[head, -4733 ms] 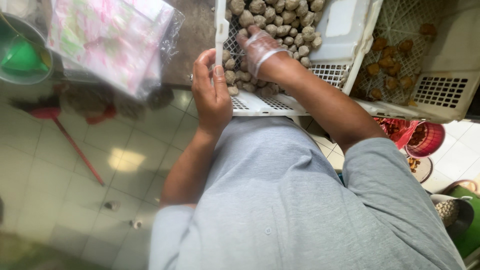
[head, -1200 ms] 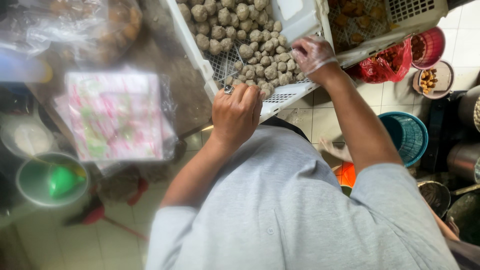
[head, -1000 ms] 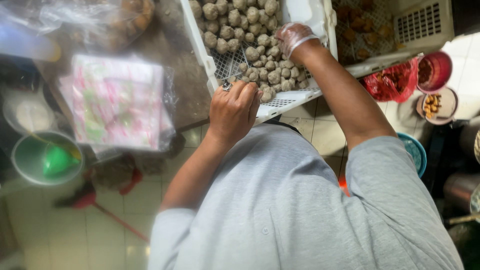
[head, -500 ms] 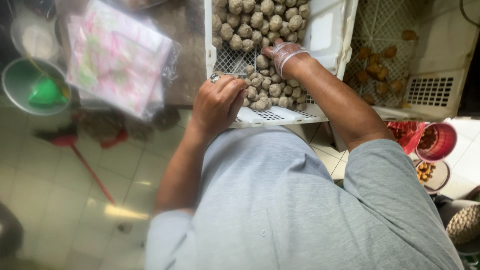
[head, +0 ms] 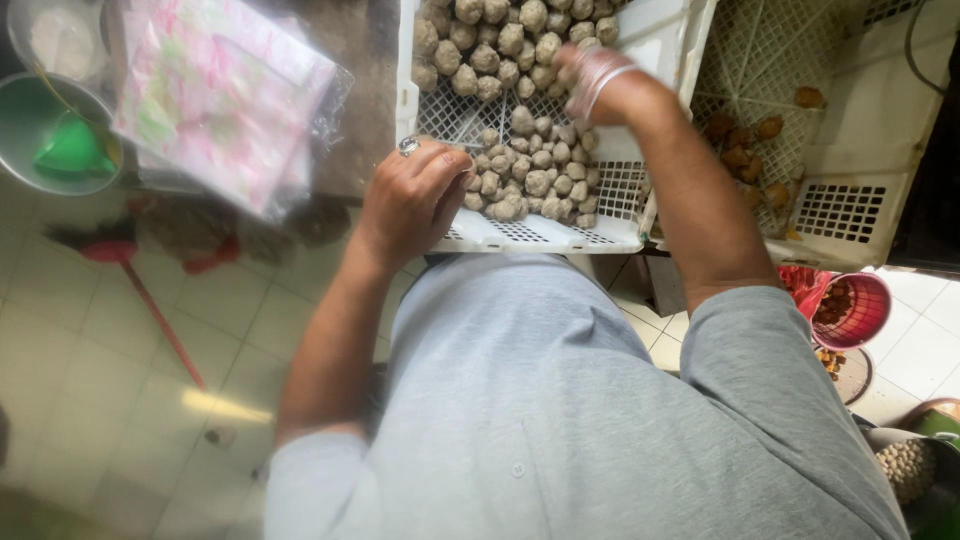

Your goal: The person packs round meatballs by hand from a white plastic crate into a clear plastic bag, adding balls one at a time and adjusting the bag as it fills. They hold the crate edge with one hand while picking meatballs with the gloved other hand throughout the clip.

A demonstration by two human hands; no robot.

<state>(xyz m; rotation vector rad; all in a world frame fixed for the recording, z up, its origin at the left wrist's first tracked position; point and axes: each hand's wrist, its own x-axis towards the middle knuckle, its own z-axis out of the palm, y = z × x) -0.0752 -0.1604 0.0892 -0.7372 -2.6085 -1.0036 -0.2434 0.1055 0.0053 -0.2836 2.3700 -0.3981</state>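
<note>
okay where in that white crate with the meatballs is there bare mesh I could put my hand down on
Bare mesh shows in the white crate as a strip near its left wall, between the upper heap of meatballs and the lower heap, just above the left hand. Another bare patch lies below the gloved right hand, by the right wall. The top and the middle near edge are crowded.

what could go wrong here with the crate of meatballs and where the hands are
The white crate seems to hang past the counter edge toward the person, so leaning on it could tip it and spill the grey balls. The left hand wears a ring and no glove, which might catch or soil the food. The right hand, in a thin clear glove, could knock balls over the crate's wall.
</note>
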